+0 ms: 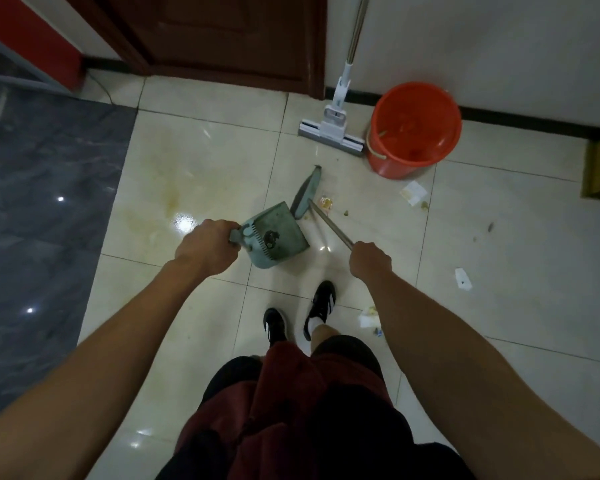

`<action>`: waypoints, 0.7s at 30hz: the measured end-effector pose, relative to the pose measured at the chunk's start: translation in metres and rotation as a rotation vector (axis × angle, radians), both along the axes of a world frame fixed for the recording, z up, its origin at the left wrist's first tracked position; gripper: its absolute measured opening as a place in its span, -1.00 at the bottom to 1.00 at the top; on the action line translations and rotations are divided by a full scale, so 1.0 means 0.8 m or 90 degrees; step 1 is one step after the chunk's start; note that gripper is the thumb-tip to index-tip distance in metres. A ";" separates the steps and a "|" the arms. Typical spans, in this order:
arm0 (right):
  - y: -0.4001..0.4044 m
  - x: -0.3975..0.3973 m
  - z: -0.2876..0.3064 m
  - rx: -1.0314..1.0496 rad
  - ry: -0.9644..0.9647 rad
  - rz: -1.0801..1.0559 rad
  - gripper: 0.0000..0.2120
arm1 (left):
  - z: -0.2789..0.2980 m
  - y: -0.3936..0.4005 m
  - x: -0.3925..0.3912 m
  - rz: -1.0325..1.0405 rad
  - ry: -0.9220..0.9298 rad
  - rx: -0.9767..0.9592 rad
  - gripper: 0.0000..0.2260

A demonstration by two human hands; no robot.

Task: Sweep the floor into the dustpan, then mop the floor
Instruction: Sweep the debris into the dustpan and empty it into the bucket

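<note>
- Sweeping is under way: the left hand (207, 247) has its fingers wrapped round the dustpan handle, and the right hand (369, 259) has its fingers clenched round the broom handle (329, 225).
- The dustpan (278, 233) sits on the floor (205, 150) just in front of the person's shoes (321, 306), its open mouth turned up and to the right, towards the broom head (305, 195).
- The broom head stands just beside the mouth of the dustpan; whether they touch I cannot tell. Its long axis runs from lower left to upper right, nearly along the lip of the pan.
- A small yellowish wrapper (325, 202) lies just beyond the broom head, on the side away from the pan, so the coming stroke likely has to reach past it and pull it back leftwards into the mouth.
- The right hand is the nearer one to that litter; the left only has to keep the pan steady.
- More scraps of paper (413, 192) lie towards the right side of the floor, near the red bucket (414, 129), and others close to the right arm.
- The mop (333, 128) leans against the far wall beside the bucket, untouched; mopping looks well off yet.
</note>
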State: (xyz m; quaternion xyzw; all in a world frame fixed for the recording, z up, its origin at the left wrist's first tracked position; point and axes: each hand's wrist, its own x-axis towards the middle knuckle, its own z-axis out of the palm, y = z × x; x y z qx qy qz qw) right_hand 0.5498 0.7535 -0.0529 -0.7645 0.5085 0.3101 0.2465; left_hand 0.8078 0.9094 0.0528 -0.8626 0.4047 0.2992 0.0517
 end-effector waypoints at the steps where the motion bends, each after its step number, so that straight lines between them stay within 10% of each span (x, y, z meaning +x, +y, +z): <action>1: 0.007 -0.005 0.001 -0.005 0.006 -0.010 -0.76 | -0.001 0.001 -0.002 -0.011 0.002 -0.008 -0.85; 21: 0.271 -0.166 0.019 0.002 0.049 -0.368 -0.71 | -0.013 0.068 -0.066 -0.275 0.035 -0.049 -0.86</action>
